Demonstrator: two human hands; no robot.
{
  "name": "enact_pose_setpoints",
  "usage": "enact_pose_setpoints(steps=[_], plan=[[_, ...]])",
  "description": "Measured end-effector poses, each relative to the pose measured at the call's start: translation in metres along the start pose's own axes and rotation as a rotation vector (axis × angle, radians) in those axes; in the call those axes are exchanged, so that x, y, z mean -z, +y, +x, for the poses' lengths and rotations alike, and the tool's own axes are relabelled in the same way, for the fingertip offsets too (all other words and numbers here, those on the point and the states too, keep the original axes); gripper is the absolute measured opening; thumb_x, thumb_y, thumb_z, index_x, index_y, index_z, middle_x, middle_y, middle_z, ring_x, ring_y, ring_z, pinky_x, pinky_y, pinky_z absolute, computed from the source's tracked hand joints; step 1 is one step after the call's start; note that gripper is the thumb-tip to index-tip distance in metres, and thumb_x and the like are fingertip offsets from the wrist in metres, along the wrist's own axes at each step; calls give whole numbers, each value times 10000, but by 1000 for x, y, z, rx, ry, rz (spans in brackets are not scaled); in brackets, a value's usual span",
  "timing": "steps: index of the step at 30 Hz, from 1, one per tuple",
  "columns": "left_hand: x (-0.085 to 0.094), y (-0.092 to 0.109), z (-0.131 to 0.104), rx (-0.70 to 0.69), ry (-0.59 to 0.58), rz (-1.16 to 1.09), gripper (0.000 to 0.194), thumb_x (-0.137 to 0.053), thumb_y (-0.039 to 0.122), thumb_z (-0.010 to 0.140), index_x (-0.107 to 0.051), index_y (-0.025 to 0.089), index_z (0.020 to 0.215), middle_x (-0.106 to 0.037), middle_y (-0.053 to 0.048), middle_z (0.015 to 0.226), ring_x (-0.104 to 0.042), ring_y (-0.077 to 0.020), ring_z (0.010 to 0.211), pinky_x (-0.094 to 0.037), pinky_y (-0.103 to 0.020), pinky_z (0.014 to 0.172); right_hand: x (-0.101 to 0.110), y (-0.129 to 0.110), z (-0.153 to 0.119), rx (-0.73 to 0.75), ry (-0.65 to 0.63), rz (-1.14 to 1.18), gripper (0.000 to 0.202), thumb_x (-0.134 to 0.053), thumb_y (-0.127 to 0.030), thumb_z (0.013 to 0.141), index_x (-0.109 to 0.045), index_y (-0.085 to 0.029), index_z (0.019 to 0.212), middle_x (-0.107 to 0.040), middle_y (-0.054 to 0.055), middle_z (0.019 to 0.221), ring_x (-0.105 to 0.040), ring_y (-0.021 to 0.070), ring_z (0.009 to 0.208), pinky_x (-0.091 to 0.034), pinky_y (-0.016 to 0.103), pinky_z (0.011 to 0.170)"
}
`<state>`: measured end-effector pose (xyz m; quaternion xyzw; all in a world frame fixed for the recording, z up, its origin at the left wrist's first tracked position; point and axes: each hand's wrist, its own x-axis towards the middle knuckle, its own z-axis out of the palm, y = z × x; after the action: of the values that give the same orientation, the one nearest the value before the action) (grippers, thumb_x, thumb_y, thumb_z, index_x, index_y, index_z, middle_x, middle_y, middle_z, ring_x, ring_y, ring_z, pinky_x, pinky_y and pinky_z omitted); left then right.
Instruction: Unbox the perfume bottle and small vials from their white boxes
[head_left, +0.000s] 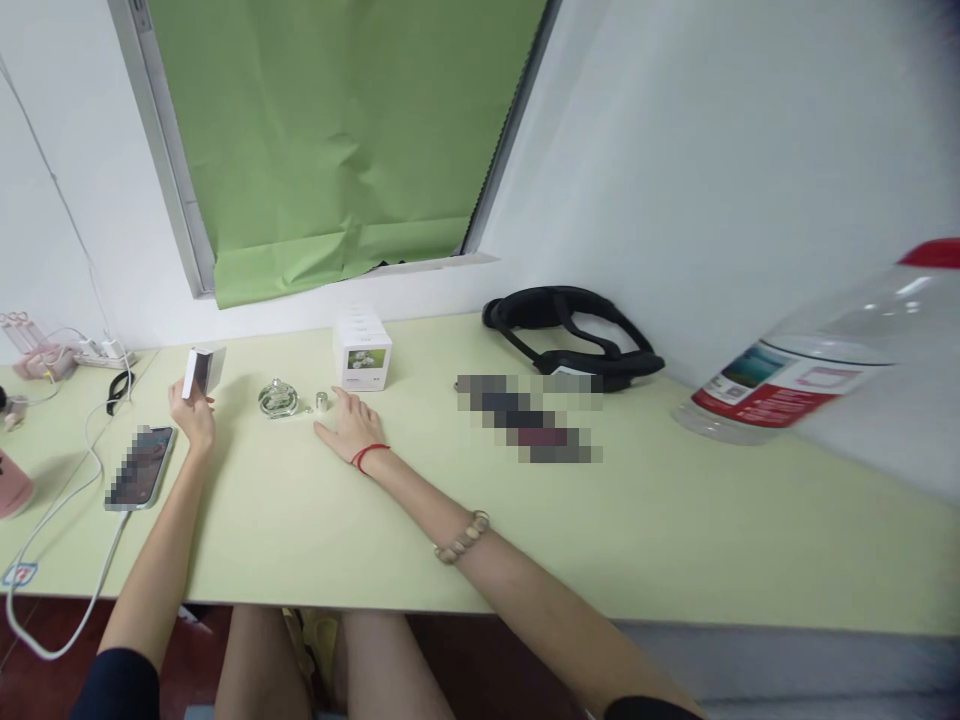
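My left hand [193, 418] is raised over the table and closed around a small white box [201, 371] with a dark side and a clear flap sticking out. A round glass perfume bottle [278, 400] stands between my hands. To its right is a small silver cap [322, 401], with a tiny light piece lying beside it. My right hand [352, 427] lies on the table just right of the cap, thumb and fingers apart and holding nothing. Behind that hand is a row of white boxes [365, 366] with a flower picture on the front.
At left lie a phone [142, 468] with a white charging cable and a pink cup [11, 487]. A black headset [574, 340] sits by the wall, with a blurred dark object [525, 418] before it. A large clear bottle [772, 385] leans at right.
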<state>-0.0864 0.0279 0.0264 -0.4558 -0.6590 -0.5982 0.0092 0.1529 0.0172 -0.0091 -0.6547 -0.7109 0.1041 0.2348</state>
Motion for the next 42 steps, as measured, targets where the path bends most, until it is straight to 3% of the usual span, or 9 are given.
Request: enact_pose_setpoints(steps=[6, 10, 14, 16, 24, 28, 33, 38, 42], plan=[[-2, 35, -14, -119, 87, -263, 375, -315, 464, 923, -474, 142, 1029, -541, -53, 898, -584, -86, 587, -436, -184, 440, 10, -8, -6, 187, 293, 191, 489, -444, -314, 844, -402, -154, 1304, -497, 130, 1240, -471, 226, 1138, -354, 348, 955], [4, 47, -25, -545, 154, -126, 354, -339, 446, 931, -539, 155, 910, -561, -86, 885, -581, -137, 785, -484, -221, 581, 18, -18, -17, 332, 455, 213, 497, -428, -317, 849, -376, -140, 1311, -449, 159, 1271, -428, 241, 1178, -361, 379, 958], [4, 53, -41, -1115, -65, -41, 281, -352, 323, 936, -591, 175, 931, -583, -75, 827, -596, -127, 759, -493, -214, 637, 29, -24, -25, 384, 450, 133, 561, -520, -445, 786, -427, -143, 1249, -394, 186, 1344, -342, 293, 1285, -331, 449, 989], [1, 56, -50, -1267, -146, -72, 216, -392, 259, 918, -573, 183, 1007, -595, -73, 859, -608, -123, 776, -492, -198, 629, 31, -24, -27, 410, 398, 124, 569, -548, -471, 756, -452, -156, 1219, -451, 178, 1308, -378, 301, 1267, -331, 468, 989], [-13, 57, -68, -1032, -323, -206, 420, -517, 384, 865, -371, 182, 1203, -549, -100, 1020, -584, -164, 923, -519, -240, 639, 21, -13, -23, 399, 432, 427, 323, -223, -248, 901, -449, -172, 1119, -616, 115, 1025, -596, 169, 963, -456, 320, 879], [-18, 50, -73, -842, -459, -253, 649, -605, 480, 785, -278, 193, 1265, -521, -95, 1079, -567, -93, 701, -451, -183, 495, 19, -13, -15, 345, 631, 650, 244, -217, -260, 921, -379, -187, 1089, -572, 119, 1003, -592, 163, 939, -492, 295, 782], [-21, 45, -84, -698, -622, 33, 658, -545, 633, 763, -358, 140, 1156, -581, -23, 771, -567, -125, 550, -422, -220, 453, 22, -13, -10, 584, 838, 721, 153, -305, -198, 921, -453, -223, 890, -546, 66, 940, -582, 155, 885, -499, 290, 734], [-19, 45, -75, -838, -527, 137, 523, -372, 616, 863, -442, 135, 1056, -592, -33, 688, -594, -151, 539, -411, -236, 457, 29, -9, -11, 690, 806, 486, 272, -352, -131, 891, -597, -228, 821, -543, 62, 1089, -602, 128, 842, -508, 245, 667], [-16, 42, -62, -1032, -449, 108, 479, -341, 565, 890, -470, 131, 1049, -613, -57, 709, -621, -166, 587, -430, -241, 474, 34, -8, -11, 670, 779, 422, 152, -496, -270, 862, -630, -229, 919, -549, 75, 1125, -609, 154, 901, -535, 252, 685]])
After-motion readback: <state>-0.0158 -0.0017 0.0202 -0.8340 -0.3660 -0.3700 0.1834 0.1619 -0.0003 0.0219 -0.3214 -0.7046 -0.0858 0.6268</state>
